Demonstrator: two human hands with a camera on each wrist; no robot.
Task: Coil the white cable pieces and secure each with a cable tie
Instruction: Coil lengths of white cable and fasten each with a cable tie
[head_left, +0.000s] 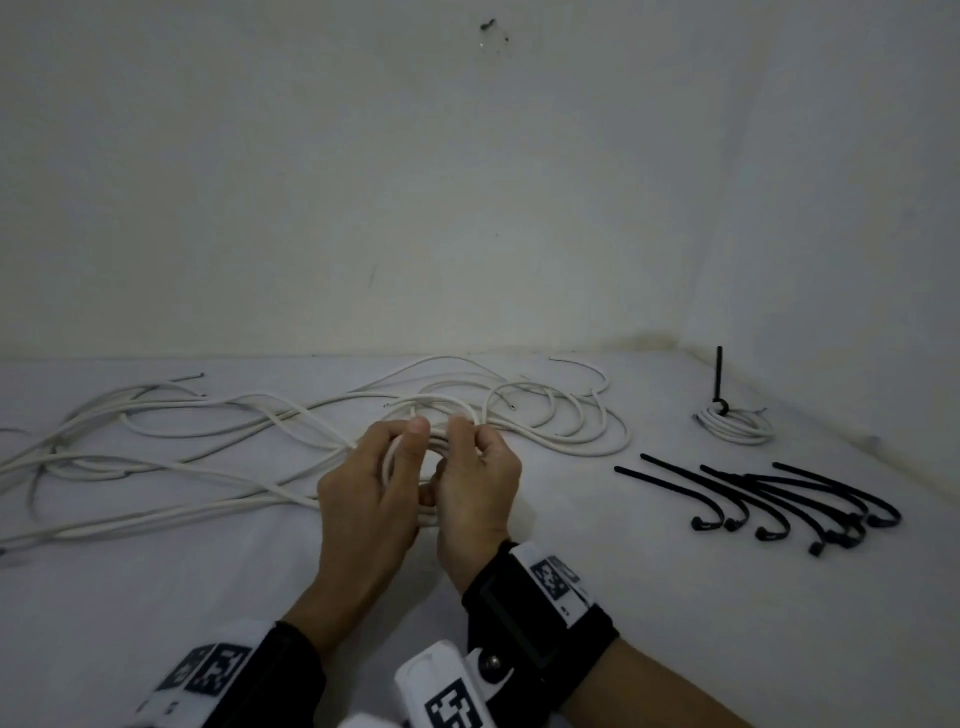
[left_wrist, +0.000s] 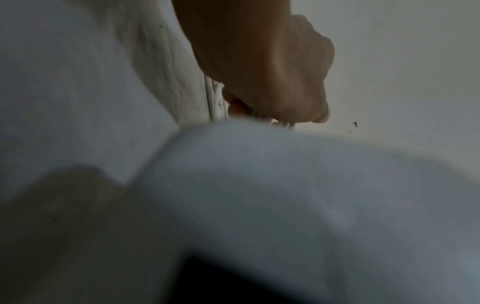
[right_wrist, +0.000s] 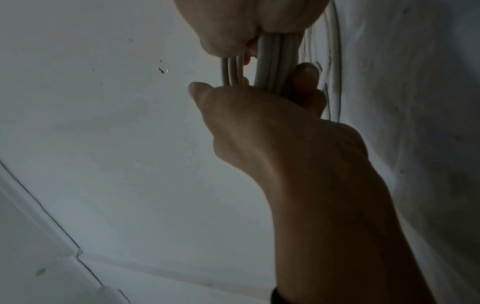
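At the middle of the white table my two hands hold one partly wound coil of white cable (head_left: 439, 441) between them. My left hand (head_left: 382, 467) grips the coil's left side, thumb on top. My right hand (head_left: 478, 462) curls round the right side; in the right wrist view its fingers (right_wrist: 306, 82) wrap a bundle of several strands (right_wrist: 272, 65), and my left hand (right_wrist: 241, 26) clamps the same strands just above. The left wrist view is mostly blocked by a blurred white shape; it shows my left hand (left_wrist: 280, 78) over white strands (left_wrist: 215, 102).
Loose white cable (head_left: 156, 447) sprawls across the table's left and back. A finished coil (head_left: 737, 428) with an upright black tie stands at the far right near the wall corner. Several black cable ties (head_left: 769, 499) lie to the right of my hands.
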